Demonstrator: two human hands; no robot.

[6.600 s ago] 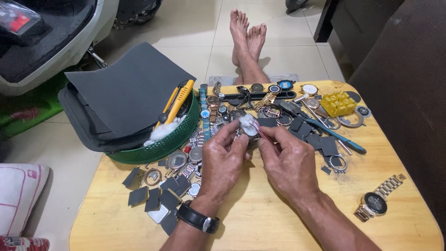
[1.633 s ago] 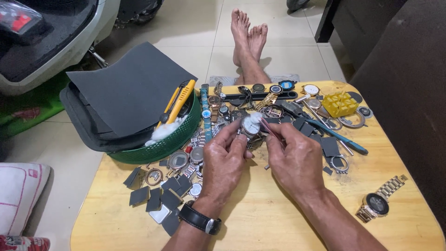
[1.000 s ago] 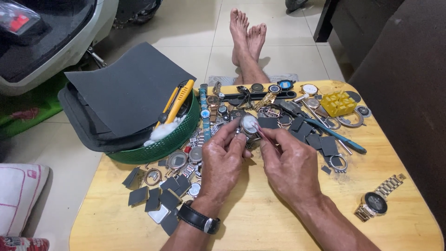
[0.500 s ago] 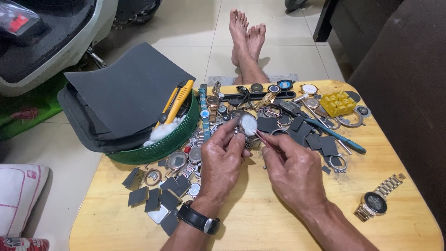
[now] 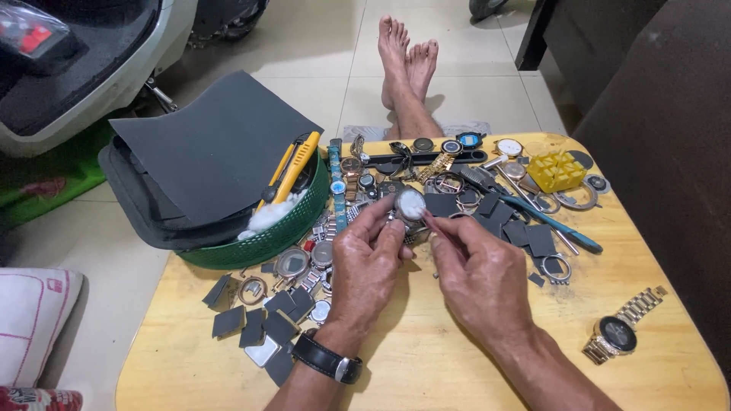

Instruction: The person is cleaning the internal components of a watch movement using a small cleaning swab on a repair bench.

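Observation:
My left hand [image 5: 365,266] holds a small round watch case [image 5: 410,204] with a pale face up between thumb and fingers, above the low wooden table [image 5: 426,365]. My right hand [image 5: 480,278] pinches a thin pink-tipped tool [image 5: 431,221] whose tip meets the case's right edge. A black wristwatch [image 5: 327,358] is on my left wrist. Around both hands lie several watch parts, cases and dark square pieces.
A green basket [image 5: 266,240] with dark sandpaper sheets [image 5: 213,144], a yellow utility knife [image 5: 293,167] and cotton sits at left. A gold-banded watch [image 5: 620,331] lies at right, a yellow block [image 5: 556,171] and blue-handled tool [image 5: 556,224] behind. My bare feet [image 5: 407,65] are beyond the table.
My hands stayed over the same spot. The watch case tilted slightly and my right hand shifted the tool's tip along its edge.

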